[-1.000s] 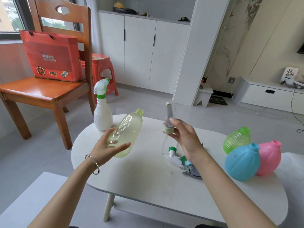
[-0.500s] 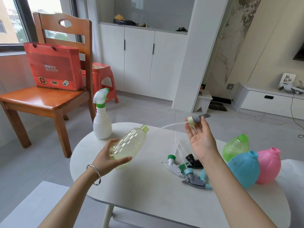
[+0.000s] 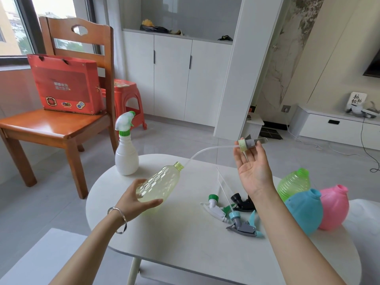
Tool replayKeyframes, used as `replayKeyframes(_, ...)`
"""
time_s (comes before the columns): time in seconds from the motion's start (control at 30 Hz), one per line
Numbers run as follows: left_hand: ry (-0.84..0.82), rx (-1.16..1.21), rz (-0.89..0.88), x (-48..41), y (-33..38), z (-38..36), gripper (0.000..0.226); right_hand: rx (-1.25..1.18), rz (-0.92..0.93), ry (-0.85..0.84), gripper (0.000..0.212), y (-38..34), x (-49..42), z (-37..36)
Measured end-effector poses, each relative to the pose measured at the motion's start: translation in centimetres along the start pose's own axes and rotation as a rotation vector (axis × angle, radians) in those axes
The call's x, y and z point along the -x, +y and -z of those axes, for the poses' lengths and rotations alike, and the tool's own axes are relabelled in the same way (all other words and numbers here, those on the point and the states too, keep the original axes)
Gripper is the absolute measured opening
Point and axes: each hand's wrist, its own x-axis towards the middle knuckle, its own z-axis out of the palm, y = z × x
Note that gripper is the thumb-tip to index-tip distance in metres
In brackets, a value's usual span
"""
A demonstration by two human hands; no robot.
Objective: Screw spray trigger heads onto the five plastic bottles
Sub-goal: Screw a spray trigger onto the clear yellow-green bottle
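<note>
My left hand [image 3: 134,202] grips a clear yellow-green bottle [image 3: 159,183], tilted with its open neck pointing up and right. My right hand [image 3: 251,169] holds a grey trigger head with a pale yellow collar [image 3: 247,144] by the fingertips, lying sideways. Its thin white tube [image 3: 207,152] reaches left, its tip at the bottle's mouth. A white bottle with a white-and-green trigger head [image 3: 125,147] stands on the white table [image 3: 185,249]. Green [image 3: 294,183], blue [image 3: 304,210] and pink [image 3: 335,208] bottles sit open-necked at the right. Three loose trigger heads [image 3: 234,212] lie mid-table.
A wooden chair [image 3: 61,124] with a red gift box [image 3: 65,85] stands left of the table, a red plastic stool [image 3: 127,99] behind it. White cabinets and a pillar stand farther back. A low white surface [image 3: 41,258] lies at the near left.
My right hand turned the trigger head from upright to sideways and lifted it right. The tube's tip now meets the bottle's mouth. My left hand tilted the bottle lower toward it.
</note>
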Motion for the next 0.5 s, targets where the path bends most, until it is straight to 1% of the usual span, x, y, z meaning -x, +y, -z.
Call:
replayKeyframes(0.1, -0.001, -0.007, -0.001, 0.0, -0.3, 0.1, 0.075, -0.006, 0.008, -0.005, 0.020, -0.1, -0.1, 0.1)
replayKeyframes(0.3, -0.020, 0.011, -0.003, 0.3, 0.0, 0.1, 0.073, -0.020, -0.010, -0.010, 0.022, -0.2, -0.2, 0.4)
replayKeyframes(0.4, -0.066, 0.048, -0.033, 0.7, 0.8, 0.0, 0.077, 0.019, -0.110, -0.021, 0.024, 0.6, 0.1, 0.8)
replayKeyframes(0.5, -0.121, 0.059, -0.096, 1.1, 1.9, -0.4, 0.081, 0.139, -0.254, -0.065, 0.019, 1.5, 0.5, 1.4)
